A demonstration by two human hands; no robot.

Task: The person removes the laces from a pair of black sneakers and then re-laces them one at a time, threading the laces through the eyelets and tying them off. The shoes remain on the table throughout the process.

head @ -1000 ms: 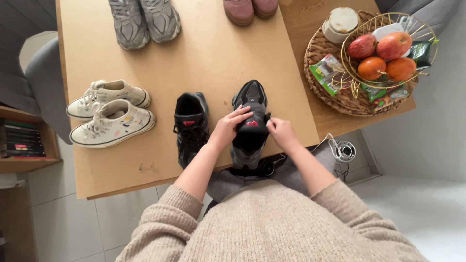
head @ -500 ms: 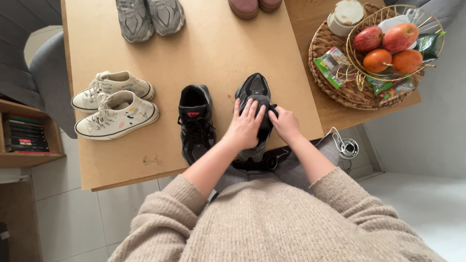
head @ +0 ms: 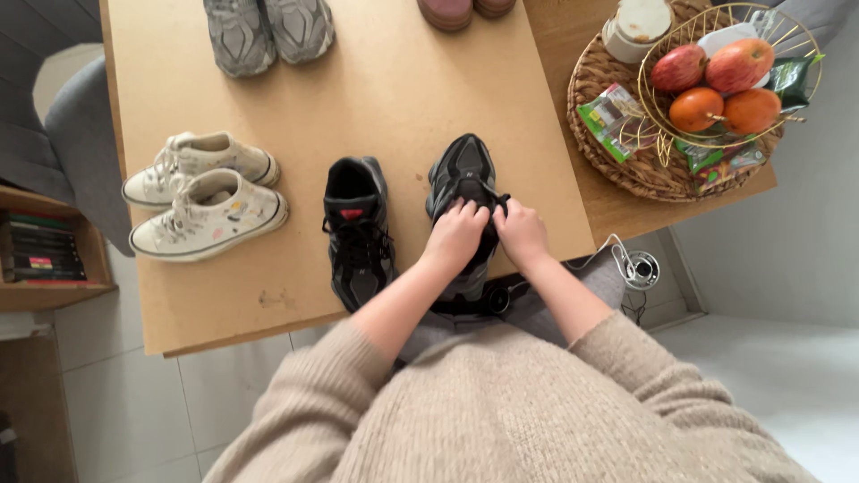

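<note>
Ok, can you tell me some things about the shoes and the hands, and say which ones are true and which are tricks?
1. Both hands, left hand and right hand, are on the right black sneaker. True.
2. The left black sneaker is being held. False: no hand touches it.
3. The white sneakers lie on the floor. False: they are on the wooden table.
4. The wire basket holds fruit. True.
</note>
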